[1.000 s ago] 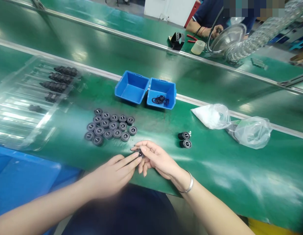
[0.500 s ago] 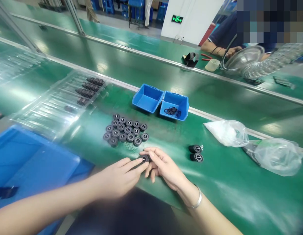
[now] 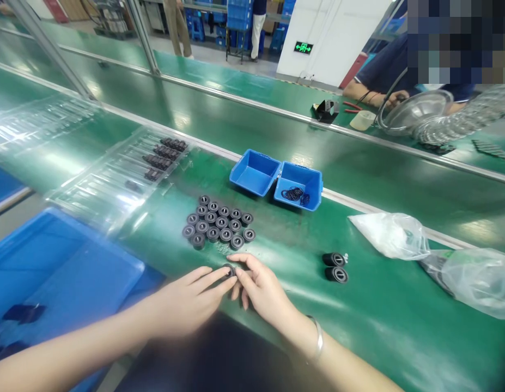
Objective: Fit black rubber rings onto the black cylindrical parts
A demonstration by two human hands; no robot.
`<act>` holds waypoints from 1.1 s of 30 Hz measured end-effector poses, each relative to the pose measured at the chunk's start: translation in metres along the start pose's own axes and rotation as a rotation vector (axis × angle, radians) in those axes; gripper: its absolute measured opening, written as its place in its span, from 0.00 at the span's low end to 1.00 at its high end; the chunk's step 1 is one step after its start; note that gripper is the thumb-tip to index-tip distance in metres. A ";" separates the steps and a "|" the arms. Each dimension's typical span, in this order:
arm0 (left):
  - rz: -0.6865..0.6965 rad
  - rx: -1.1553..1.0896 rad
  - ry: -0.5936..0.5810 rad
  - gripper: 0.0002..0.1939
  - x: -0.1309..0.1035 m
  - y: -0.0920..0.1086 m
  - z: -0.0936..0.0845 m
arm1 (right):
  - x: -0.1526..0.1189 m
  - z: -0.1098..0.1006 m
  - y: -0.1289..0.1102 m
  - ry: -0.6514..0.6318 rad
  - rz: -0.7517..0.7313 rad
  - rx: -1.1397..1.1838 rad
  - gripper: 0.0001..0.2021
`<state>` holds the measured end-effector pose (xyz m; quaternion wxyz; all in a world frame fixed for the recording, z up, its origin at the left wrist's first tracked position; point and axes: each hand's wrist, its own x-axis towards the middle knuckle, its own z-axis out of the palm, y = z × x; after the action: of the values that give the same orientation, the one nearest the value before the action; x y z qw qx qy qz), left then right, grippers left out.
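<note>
Both hands meet over the green bench near its front edge. Between their fingertips is a black round part, mostly covered by the fingers. My left hand has its fingers on the part from the left. From the right, my right hand grips it with thumb and fingers; a silver bangle is on that wrist. Just beyond the hands lies a group of similar black round parts, with tiny pale pieces beside it. Two more black cylinders lie on their sides to the right.
Two blue bins stand behind, the right one holding black rings. Clear trays with black parts are at left, above a blue crate. Plastic bags lie right. A person's arm shows across the bench.
The view has shifted, so the bench items appear further right and slightly lower. Both hands stay together on the black part and appear a little further left, relative to the group of parts.
</note>
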<state>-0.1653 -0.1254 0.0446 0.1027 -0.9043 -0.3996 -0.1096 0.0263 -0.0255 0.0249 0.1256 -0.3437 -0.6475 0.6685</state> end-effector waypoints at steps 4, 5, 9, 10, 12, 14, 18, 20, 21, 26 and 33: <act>-0.093 -0.004 -0.011 0.16 -0.014 -0.010 -0.002 | -0.001 -0.001 -0.003 0.187 -0.366 -0.388 0.11; -0.114 -0.008 -0.009 0.16 -0.017 -0.013 -0.001 | -0.001 -0.003 -0.003 0.233 -0.451 -0.464 0.11; -0.182 -0.035 0.026 0.16 -0.025 -0.024 0.004 | 0.002 -0.012 -0.004 0.317 -0.535 -0.650 0.13; -0.194 -0.049 0.037 0.16 -0.025 -0.026 0.005 | 0.003 -0.014 -0.005 0.324 -0.529 -0.684 0.13; -0.214 -0.079 0.054 0.15 -0.026 -0.029 0.007 | 0.007 -0.016 -0.007 0.322 -0.544 -0.752 0.15; -0.224 -0.102 0.058 0.15 -0.025 -0.032 0.007 | 0.011 -0.017 -0.009 0.300 -0.577 -0.811 0.17; -0.229 -0.123 0.064 0.14 -0.023 -0.035 0.006 | 0.019 -0.018 -0.013 0.248 -0.603 -0.867 0.19; -0.230 -0.130 0.069 0.14 -0.023 -0.036 0.005 | 0.021 -0.019 -0.013 0.223 -0.609 -0.885 0.20; -0.233 -0.131 0.077 0.13 -0.023 -0.036 0.005 | 0.020 -0.020 -0.013 0.203 -0.610 -0.894 0.20; -0.251 -0.132 0.156 0.12 -0.023 -0.029 0.001 | 0.003 -0.026 -0.011 0.070 -0.572 -0.833 0.19; -0.095 -0.217 0.142 0.15 -0.001 -0.015 0.004 | -0.011 -0.032 0.003 0.103 -0.385 -0.478 0.22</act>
<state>-0.1764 -0.1150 0.0419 0.0271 -0.8802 -0.4194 -0.2206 0.0550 -0.0071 0.0281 0.1981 -0.2678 -0.8324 0.4430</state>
